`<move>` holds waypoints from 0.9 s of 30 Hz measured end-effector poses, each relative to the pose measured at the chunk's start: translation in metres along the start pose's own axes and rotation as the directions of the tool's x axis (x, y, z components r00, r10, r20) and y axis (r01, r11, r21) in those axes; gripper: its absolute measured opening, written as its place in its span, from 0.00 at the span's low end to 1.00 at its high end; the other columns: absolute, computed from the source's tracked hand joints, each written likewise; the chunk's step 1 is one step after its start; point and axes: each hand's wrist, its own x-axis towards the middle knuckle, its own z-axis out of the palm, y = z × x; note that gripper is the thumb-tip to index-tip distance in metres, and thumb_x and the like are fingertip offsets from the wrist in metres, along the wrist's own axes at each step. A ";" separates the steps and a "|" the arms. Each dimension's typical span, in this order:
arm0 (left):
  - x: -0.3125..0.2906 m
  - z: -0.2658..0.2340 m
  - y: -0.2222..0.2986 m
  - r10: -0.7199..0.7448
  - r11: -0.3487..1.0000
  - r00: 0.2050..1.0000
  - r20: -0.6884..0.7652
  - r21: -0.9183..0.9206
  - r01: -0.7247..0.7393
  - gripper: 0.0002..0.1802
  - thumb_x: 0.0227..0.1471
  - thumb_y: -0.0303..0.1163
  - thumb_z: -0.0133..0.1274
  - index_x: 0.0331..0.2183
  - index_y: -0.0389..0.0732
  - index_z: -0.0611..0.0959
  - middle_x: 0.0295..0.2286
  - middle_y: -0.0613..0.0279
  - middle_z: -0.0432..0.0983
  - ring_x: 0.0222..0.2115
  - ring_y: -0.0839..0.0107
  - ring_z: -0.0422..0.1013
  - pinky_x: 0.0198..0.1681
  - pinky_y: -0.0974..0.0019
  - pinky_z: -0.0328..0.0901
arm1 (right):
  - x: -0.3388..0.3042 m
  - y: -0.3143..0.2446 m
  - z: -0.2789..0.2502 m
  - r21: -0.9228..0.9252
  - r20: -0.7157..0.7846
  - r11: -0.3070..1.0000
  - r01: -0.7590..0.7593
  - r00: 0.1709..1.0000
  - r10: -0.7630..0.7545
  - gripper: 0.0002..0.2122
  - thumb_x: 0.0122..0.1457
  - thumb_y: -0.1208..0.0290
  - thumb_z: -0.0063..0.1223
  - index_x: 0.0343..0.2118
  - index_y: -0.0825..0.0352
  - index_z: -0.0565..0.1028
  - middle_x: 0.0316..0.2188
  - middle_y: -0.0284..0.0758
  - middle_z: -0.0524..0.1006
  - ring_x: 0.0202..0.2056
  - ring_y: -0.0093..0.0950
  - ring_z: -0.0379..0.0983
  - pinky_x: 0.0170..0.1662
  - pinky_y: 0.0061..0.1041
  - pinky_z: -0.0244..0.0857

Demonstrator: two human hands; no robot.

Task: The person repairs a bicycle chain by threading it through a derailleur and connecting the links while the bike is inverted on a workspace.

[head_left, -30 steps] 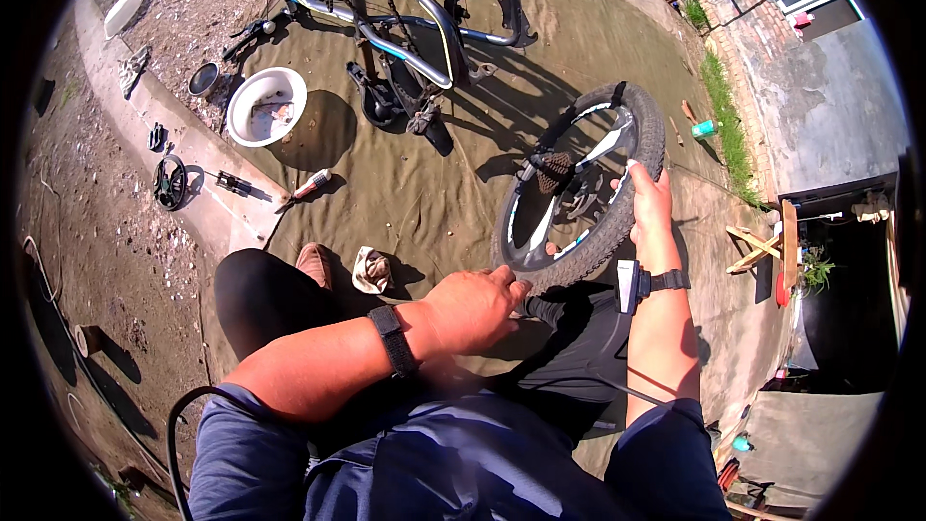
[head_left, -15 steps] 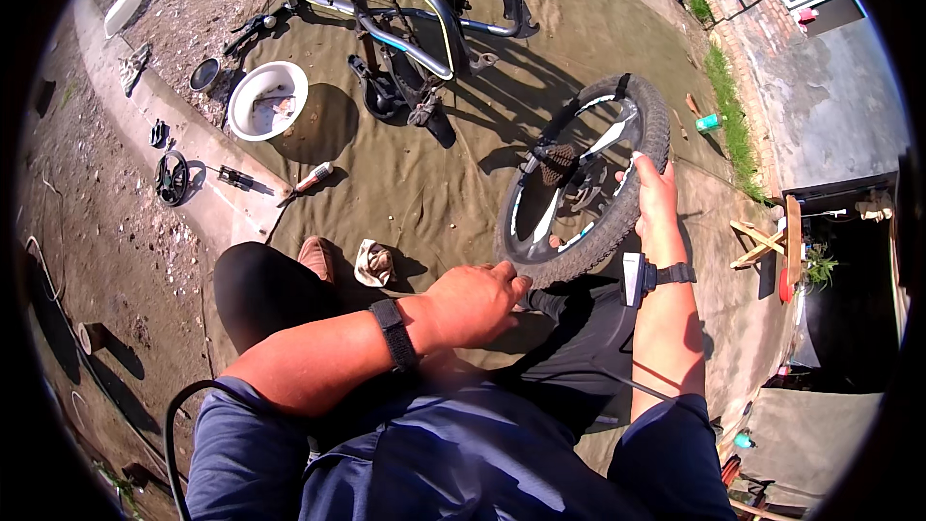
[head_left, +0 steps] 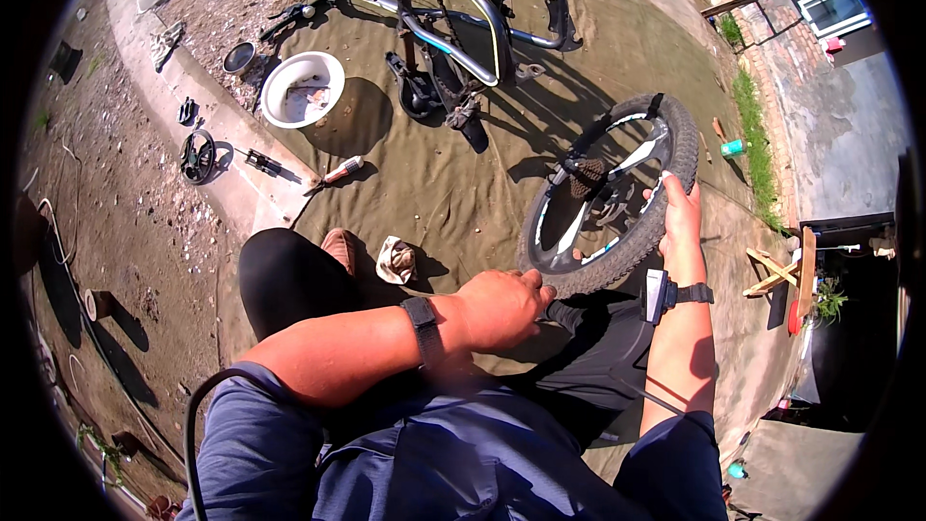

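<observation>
Head view showed the wheel (head_left: pixel 586 178) off the bike frame (head_left: pixel 452 51), your right hand (head_left: pixel 682 216) holding it, your left hand (head_left: pixel 498 309) curled against it, grip hidden.

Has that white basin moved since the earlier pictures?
No: against the concrete strip, the white basin sits where it did; both shifted together right and up in the view.

One left hand (head_left: pixel 503 309), one right hand (head_left: pixel 682 215), one bicycle wheel (head_left: pixel 610 201), one bicycle frame (head_left: pixel 451 51).
Also two wrist straps (head_left: pixel 422 323), one visible shoe (head_left: pixel 339 248), one white basin (head_left: pixel 274 98), one black spoked ring (head_left: pixel 184 158), one tool with a red-and-white handle (head_left: pixel 344 169), at least one crumpled cloth (head_left: pixel 394 260), at least one teal container (head_left: pixel 733 148).
</observation>
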 end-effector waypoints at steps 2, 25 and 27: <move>0.001 0.001 -0.001 0.004 1.000 1.000 -0.011 -0.011 -0.004 0.24 0.49 0.39 0.61 0.45 0.34 0.77 0.39 0.45 0.74 0.41 0.49 0.76 0.43 0.52 0.72 | 0.001 0.000 -0.001 -0.003 0.005 1.000 0.006 1.000 -0.006 0.16 0.59 0.64 0.59 0.47 0.62 0.69 0.31 0.31 0.74 0.27 0.28 0.79 0.23 0.28 0.71; 0.001 0.003 0.000 -0.012 1.000 1.000 0.022 -0.007 0.012 0.25 0.50 0.40 0.61 0.46 0.34 0.77 0.39 0.45 0.74 0.41 0.49 0.76 0.44 0.52 0.71 | 0.003 0.002 -0.002 -0.002 0.007 1.000 0.006 1.000 -0.006 0.15 0.59 0.65 0.59 0.46 0.63 0.69 0.29 0.33 0.74 0.26 0.28 0.79 0.22 0.28 0.71; 0.001 0.003 0.000 -0.015 1.000 1.000 0.021 -0.004 0.015 0.25 0.50 0.40 0.61 0.46 0.34 0.77 0.39 0.45 0.74 0.41 0.49 0.76 0.43 0.52 0.71 | 0.002 0.000 -0.001 -0.002 0.009 1.000 0.006 1.000 -0.005 0.15 0.59 0.65 0.59 0.46 0.63 0.70 0.29 0.33 0.75 0.26 0.28 0.79 0.22 0.28 0.71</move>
